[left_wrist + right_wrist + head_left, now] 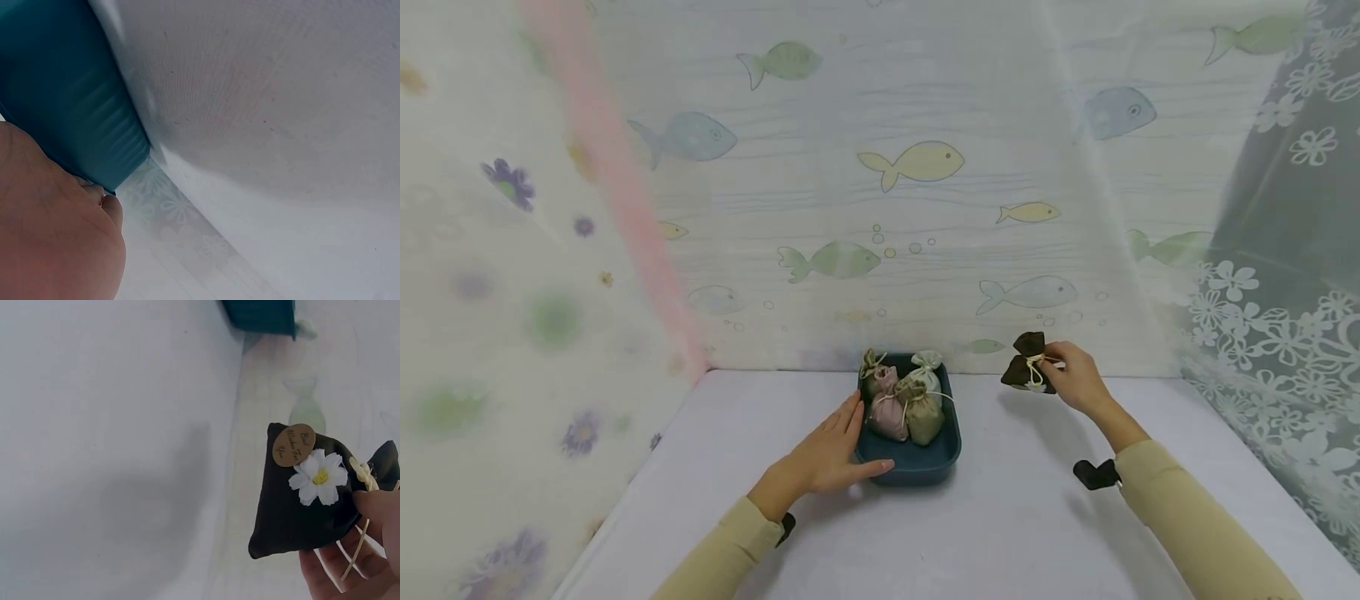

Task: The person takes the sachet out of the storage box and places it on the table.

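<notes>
My right hand (1073,377) pinches a dark drawstring sachet (1028,367) by its tied neck, holding it above the table to the right of the tray. In the right wrist view the sachet (297,506) shows a white flower, a round brown tag and a pale cord. My left hand (829,446) lies with straight, spread fingers along the left side of a blue tray (917,475), its thumb over the front rim. Inside the tray sit a pink sachet (889,417), an olive sachet (925,419), a white sachet (927,371) and a brownish one (872,371) at the back left.
A white cloth covers the table (1000,533). Behind it hangs a curtain (925,233) printed with fish; a flowered sheet (520,333) hangs at the left and lace (1285,333) at the right. Black wrist mounts (1096,474) stick out by both sleeves.
</notes>
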`<state>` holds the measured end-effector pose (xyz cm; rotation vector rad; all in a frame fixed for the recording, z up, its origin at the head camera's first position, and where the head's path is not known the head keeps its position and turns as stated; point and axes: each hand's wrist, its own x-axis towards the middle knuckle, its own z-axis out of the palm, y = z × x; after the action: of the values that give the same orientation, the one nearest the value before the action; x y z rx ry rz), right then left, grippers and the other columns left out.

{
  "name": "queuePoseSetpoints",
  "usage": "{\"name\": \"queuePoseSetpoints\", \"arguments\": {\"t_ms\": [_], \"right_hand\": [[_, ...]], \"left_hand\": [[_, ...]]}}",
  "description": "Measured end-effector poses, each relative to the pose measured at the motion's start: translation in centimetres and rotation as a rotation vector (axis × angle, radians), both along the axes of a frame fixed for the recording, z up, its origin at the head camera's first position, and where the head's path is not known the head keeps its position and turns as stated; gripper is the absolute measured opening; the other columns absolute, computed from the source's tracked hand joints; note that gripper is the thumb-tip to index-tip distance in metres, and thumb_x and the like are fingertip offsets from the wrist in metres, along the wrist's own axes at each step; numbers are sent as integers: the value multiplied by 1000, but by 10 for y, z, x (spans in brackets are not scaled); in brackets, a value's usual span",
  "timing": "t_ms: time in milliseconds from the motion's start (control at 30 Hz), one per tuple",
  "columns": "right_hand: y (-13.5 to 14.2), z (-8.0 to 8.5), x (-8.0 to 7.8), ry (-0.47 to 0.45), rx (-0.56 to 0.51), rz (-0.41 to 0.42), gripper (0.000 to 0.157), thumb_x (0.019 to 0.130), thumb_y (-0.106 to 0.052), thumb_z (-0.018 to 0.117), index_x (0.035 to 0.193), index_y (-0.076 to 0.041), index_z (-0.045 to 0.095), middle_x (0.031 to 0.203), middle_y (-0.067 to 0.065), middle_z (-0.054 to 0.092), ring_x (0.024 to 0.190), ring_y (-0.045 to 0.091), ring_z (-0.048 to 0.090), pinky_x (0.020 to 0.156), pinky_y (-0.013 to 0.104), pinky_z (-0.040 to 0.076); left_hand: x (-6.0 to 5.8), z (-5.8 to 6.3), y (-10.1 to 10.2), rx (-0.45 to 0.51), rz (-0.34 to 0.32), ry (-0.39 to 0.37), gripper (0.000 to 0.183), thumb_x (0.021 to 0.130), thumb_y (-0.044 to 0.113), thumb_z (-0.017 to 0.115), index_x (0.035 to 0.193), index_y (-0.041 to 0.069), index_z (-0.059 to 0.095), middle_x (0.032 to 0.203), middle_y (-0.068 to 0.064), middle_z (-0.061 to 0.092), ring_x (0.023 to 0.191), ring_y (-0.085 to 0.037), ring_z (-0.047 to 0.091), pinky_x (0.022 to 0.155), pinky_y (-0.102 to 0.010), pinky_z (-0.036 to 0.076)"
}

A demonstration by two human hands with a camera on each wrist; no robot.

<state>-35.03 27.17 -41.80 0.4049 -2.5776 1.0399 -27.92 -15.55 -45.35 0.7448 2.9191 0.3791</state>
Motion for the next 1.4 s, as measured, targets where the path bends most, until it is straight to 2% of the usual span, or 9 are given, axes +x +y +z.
{"name": "queuePoseSetpoints", "arguments": {"t_ms": [233,433,667,1033,1400], "right_hand": [[9,-7,-6,-69,7,-54,31,103,-2,52,126,19,56,126,39,54,119,55,53,97,61,50],[15,-16,-9,-90,3,-94,32,101,-1,52,123,22,56,124,41,54,118,56,52,99,64,44],[18,-25,-13,-129,-4,-116,34,102,-2,52,125,22,54,125,42,55,118,56,53,100,64,44],[16,-33,-15,-202,7,-103,36,104,-6,49,127,21,54,129,41,55,121,56,52,101,64,45],[24,-35,-5,-156,52,-56,42,104,-11,55,133,19,51,134,41,49,119,57,52,99,64,46]], "left_hand": [[0,2,1,8,-7,5,121,87,90,36,164,1,8,172,-13,-3,158,-29,3,125,-49,17],[0,1,2,8,-6,0,121,87,90,35,164,1,8,172,-12,-3,158,-28,2,125,-48,17],[-1,-1,2,6,-6,10,121,87,91,34,164,1,9,172,-12,-3,158,-28,3,125,-49,18],[-1,-1,1,13,-7,6,121,87,91,34,164,1,9,172,-12,-3,158,-28,3,125,-48,18],[-1,0,-1,-3,-3,-5,121,87,91,34,164,2,9,172,-13,-3,158,-29,3,125,-48,18]]}}
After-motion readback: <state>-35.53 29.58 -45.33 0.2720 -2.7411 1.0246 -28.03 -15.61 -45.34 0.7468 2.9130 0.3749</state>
